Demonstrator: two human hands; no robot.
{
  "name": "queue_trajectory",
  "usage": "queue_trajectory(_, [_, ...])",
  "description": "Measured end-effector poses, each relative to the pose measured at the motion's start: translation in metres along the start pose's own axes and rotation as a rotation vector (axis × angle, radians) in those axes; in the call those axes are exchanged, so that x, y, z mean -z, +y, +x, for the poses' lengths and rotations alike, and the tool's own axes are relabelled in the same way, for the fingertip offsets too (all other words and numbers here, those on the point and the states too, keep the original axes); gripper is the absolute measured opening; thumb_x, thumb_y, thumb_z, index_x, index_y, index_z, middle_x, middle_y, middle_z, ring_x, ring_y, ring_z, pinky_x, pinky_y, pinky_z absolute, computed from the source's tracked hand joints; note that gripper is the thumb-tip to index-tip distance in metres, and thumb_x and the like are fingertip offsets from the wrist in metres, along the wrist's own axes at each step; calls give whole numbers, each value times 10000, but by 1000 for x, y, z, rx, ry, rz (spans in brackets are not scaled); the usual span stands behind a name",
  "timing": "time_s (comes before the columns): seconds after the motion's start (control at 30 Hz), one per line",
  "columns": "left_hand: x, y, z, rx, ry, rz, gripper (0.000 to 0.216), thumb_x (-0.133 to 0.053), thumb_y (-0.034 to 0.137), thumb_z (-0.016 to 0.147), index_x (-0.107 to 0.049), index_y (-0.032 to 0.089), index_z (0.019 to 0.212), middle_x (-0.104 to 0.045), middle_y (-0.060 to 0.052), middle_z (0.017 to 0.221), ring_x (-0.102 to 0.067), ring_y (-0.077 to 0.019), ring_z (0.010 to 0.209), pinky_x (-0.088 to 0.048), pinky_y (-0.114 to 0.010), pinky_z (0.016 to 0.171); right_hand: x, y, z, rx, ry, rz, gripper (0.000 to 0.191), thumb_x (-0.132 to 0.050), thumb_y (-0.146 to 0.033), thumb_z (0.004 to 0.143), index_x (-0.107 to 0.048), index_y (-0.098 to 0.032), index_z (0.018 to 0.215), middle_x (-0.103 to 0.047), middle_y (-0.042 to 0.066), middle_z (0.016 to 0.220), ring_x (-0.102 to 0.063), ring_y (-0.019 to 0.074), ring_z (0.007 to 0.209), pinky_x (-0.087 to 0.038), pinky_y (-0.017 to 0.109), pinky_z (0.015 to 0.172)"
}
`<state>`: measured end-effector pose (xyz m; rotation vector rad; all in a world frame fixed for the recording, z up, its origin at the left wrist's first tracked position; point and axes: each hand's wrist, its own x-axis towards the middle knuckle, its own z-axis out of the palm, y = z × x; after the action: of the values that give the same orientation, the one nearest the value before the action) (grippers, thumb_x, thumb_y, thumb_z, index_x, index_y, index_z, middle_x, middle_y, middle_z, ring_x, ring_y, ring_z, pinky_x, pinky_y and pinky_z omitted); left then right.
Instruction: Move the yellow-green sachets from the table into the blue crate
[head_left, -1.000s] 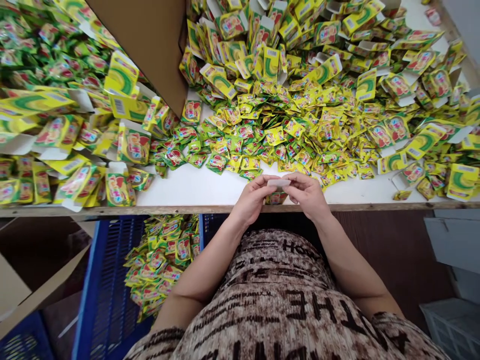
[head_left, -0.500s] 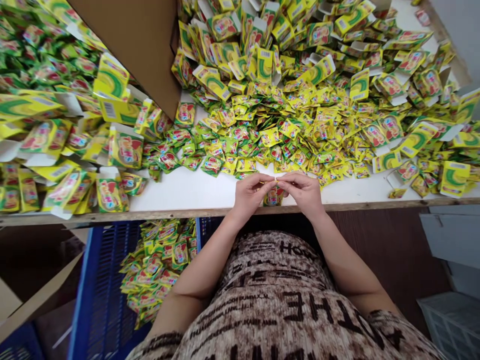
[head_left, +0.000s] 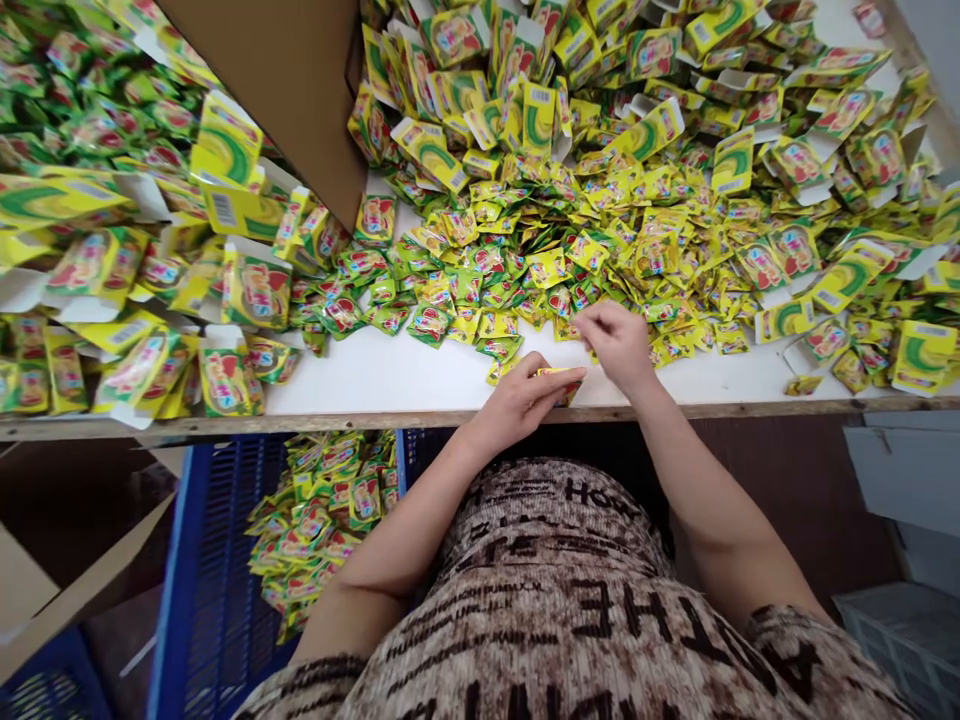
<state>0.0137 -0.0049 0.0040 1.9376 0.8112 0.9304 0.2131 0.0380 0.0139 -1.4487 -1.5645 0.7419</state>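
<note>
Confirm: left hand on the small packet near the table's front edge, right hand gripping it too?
No: the right hand is off the small packet, beside the loose sachets, as the head view shows. The left hand is on it, near the table's front edge.

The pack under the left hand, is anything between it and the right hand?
Yes, the left hand lies across the pack, partly covering it. From there to the right hand, white tabletop shows, and nothing else visible stands between.
</note>
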Motion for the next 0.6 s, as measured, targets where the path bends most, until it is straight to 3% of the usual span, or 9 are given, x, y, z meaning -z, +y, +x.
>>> queue_trajectory(0.03, [-1, 0, 0, -2, -27, 26, 345, -547, 286, 964, -676, 312, 1283, -546, -45, 870, -548, -163, 819, -468, -275, 752, -5, 6, 16, -22, 42, -101, 79, -694, -243, 841, -746, -184, 841, -640, 40, 835, -588, 178, 735, -516, 359, 759])
queue_trajectory(0.13, [-2, 0, -2, -14, -77, 43, 387, -511, 277, 981, -626, 338, 1345, -515, -42, 902, -528, -161, 824, -450, -267, 757, -16, 20, 48, -38, -38, -400, 258, -799, -216, 728, -744, -152, 972, -603, 78, 965, -586, 219, 824, -499, 400, 819])
queue_trajectory(0.27, [-5, -2, -1, -20, -112, -28, 398, -514, 277, 986, -600, 337, 1369, -591, -50, 965, -582, -159, 872, -476, -273, 812, -14, 20, 44, 158, -152, -590, 288, -797, -200, 721, -729, -169, 999, -576, 105, 1040, -551, 281, 999, -473, 422, 870])
queue_trajectory(0.33, [-5, -2, -1, -2, -49, -90, 409, -536, 267, 975, -592, 326, 1376, -635, -57, 1020, -608, -168, 935, -490, -291, 866, -6, 15, 34, 250, -179, -575, 237, -807, -227, 716, -720, -179, 931, -596, 99, 1006, -530, 288, 1020, -460, 413, 870])
queue_trajectory(0.4, [2, 0, -5, 63, 119, -213, 416, -601, 277, 941, -603, 304, 1356, -659, -68, 1121, -624, -182, 1003, -502, -312, 916, 1, 8, 29, 218, -176, -488, 203, -821, -288, 708, -687, -187, 823, -609, 63, 882, -535, 257, 926, -453, 376, 812])
queue_trajectory(0.47, [21, 3, -20, 180, 259, -392, 405, -677, 307, 891, -642, 279, 1293, -667, -74, 1185, -641, -194, 1025, -522, -315, 916, 3, 2, 34, 76, -103, -355, 244, -811, -360, 714, -643, -191, 765, -567, 7, 738, -516, 202, 772, -428, 326, 715])
queue_trajectory(0.5, [35, 4, -32, 256, 266, -475, 388, -705, 324, 866, -667, 269, 1248, -677, -73, 1180, -653, -197, 1005, -534, -309, 892, 1, 0, 40, -1, -50, -293, 266, -796, -390, 723, -622, -191, 752, -534, -16, 688, -490, 176, 709, -407, 304, 672])
queue_trajectory(0.53, [52, 5, -47, 339, 204, -537, 367, -730, 339, 842, -694, 260, 1198, -693, -70, 1151, -665, -199, 972, -543, -302, 861, -2, -1, 48, -63, -7, -245, 287, -787, -409, 724, -602, -190, 740, -503, -33, 657, -464, 157, 666, -385, 287, 642])
queue_trajectory(0.6, [89, 3, -84, 531, -57, -579, 341, -769, 369, 794, -738, 241, 1108, -726, -69, 1065, -681, -207, 902, -552, -295, 801, -12, 0, 68, -133, 15, -226, 318, -802, -402, 695, -567, -188, 714, -468, -50, 628, -433, 138, 635, -361, 273, 624])
